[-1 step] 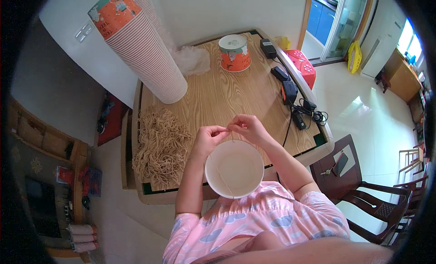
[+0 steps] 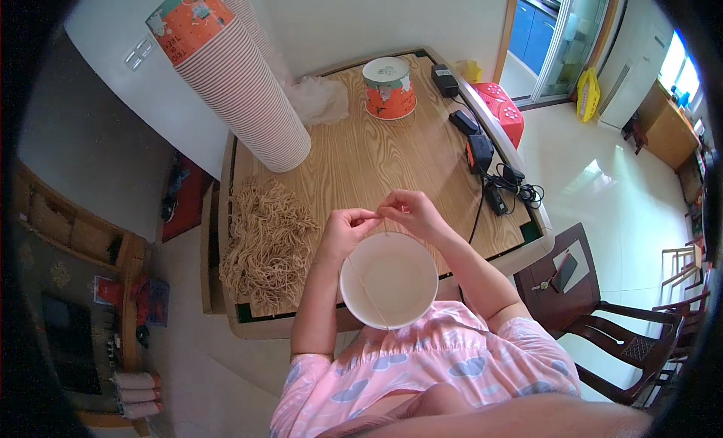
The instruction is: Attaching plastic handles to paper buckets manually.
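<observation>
A white paper bucket (image 2: 403, 276) sits at the table's near edge against my body, its open mouth facing up. A thin tan cord (image 2: 364, 285) crosses the mouth from the near rim toward my hands. Just beyond the far rim, my left hand (image 2: 352, 225) pinches the cord between closed fingertips. Touching it there, my right hand (image 2: 413, 212) is closed in a pinch on the cord too; the exact grip is partly hidden by the fingers. To the left lies a heap of tan cords (image 2: 267, 246).
A tall leaning stack of nested paper buckets (image 2: 241, 84) rises at the back left, beside a crumpled clear plastic bag (image 2: 320, 99). One orange printed bucket (image 2: 390, 91) stands upside down at the back. Black power adapters and cables (image 2: 497, 186) line the right edge. A dark chair (image 2: 602, 317) stands right.
</observation>
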A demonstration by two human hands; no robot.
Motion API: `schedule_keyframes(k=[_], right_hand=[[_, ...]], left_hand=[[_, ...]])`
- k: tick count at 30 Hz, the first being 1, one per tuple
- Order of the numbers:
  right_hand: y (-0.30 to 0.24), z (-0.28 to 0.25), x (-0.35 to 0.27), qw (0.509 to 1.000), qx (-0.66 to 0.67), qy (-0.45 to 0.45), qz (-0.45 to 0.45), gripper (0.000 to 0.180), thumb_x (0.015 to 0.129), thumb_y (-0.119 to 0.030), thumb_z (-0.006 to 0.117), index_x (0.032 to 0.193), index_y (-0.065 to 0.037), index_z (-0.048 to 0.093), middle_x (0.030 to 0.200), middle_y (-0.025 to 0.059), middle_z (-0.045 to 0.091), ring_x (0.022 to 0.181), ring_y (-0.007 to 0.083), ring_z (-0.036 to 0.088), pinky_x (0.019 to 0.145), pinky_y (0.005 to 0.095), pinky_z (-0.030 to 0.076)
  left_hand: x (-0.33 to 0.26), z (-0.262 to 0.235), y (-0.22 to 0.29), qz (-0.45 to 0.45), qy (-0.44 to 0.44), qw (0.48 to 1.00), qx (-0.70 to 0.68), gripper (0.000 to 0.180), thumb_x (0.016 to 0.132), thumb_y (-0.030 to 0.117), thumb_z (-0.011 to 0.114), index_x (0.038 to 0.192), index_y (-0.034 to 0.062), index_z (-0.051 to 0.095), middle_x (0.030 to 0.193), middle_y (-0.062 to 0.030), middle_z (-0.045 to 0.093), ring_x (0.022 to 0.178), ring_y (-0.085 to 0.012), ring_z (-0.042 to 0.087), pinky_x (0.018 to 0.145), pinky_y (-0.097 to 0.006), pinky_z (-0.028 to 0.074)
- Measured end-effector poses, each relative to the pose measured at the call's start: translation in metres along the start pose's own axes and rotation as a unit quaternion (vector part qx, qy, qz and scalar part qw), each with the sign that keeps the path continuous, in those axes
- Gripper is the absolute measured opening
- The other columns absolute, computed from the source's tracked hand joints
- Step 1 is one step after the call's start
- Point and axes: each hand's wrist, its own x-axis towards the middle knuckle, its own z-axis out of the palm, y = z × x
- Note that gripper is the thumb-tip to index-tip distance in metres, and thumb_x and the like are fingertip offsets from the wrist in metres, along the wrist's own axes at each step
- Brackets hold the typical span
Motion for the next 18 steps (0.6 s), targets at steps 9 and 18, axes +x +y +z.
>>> schedule_keyframes(k=[9,18], right_hand=[[0.000,0.000,-0.001,0.999,-0.009,0.049,0.003,0.014,0.083,-0.014,0.064,0.080,-0.001,0.058,0.068,0.0003,0.054,0.065,0.0078,0.046,0.057,0.0243,0.040],[0.005,0.002,-0.006,0.998,0.002,0.050,0.027,0.018,0.085,-0.017,0.062,0.080,-0.001,0.055,0.069,0.0003,0.052,0.066,0.0080,0.045,0.058,0.0250,0.039]], left_hand=[[0.003,0.003,-0.008,-0.010,-0.010,0.998,0.053,0.010,0.079,0.009,0.068,0.083,-0.0003,0.068,0.072,0.0008,0.064,0.063,-0.0051,0.054,0.055,-0.022,0.044],[-0.003,0.005,-0.012,0.054,-0.001,0.997,0.047,0.010,0.080,0.010,0.068,0.081,-0.0002,0.067,0.060,0.0024,0.058,0.054,-0.0025,0.049,0.047,-0.021,0.039]])
